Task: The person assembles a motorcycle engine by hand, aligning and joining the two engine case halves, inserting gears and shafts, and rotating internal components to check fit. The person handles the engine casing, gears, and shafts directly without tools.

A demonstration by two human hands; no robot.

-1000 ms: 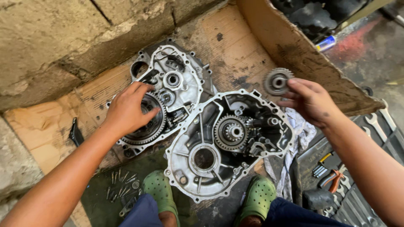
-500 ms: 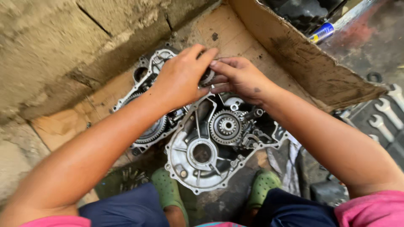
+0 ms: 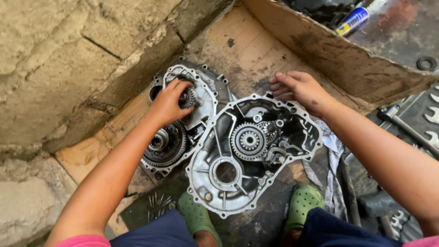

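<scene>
Two aluminium gearbox housing halves lie side by side on cardboard. My left hand (image 3: 167, 105) is shut on a small dark gear (image 3: 188, 97), holding it inside the left housing half (image 3: 211, 87), above a large ring gear (image 3: 164, 144). The right housing half (image 3: 206, 174) contains a toothed gear (image 3: 248, 141) at its middle and a round bore below it. My right hand (image 3: 299, 89) hovers at that housing's upper edge, fingers apart and holding nothing.
The cardboard sheet (image 3: 247, 45) rises into a flap at the right. A concrete wall (image 3: 68, 55) runs along the left. Loose bolts (image 3: 157, 203) lie near my green clogs (image 3: 194, 215). Wrenches (image 3: 432, 114), a rag (image 3: 327, 137) and a spray can (image 3: 352, 20) sit at the right.
The small gear went from my right hand to my left, which has carried it down into the left housing half. My right hand has drawn back to the right, empty.
</scene>
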